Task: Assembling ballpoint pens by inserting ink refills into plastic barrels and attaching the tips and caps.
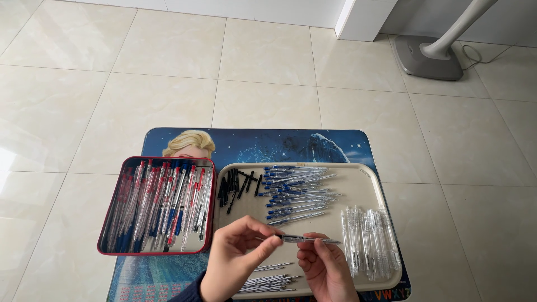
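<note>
Pen: a slim clear plastic pen with a dark tip end is held just above the near edge of the beige plastic tray, long axis 9 to 3 o'clock.
Left hand: the left hand has its fingers pinching the pen's 9 o'clock end.
Right hand: the right hand pinches the barrel from below; both hands are equally near.
Around: clear barrels lie at 3 o'clock, blue-tipped refills at 12, black caps at 11, thin inserts at 6.
Farther: a red metal tin of finished pens sits at 9 o'clock on the picture-printed bench.
In the way: nothing lies between the hands.
</note>
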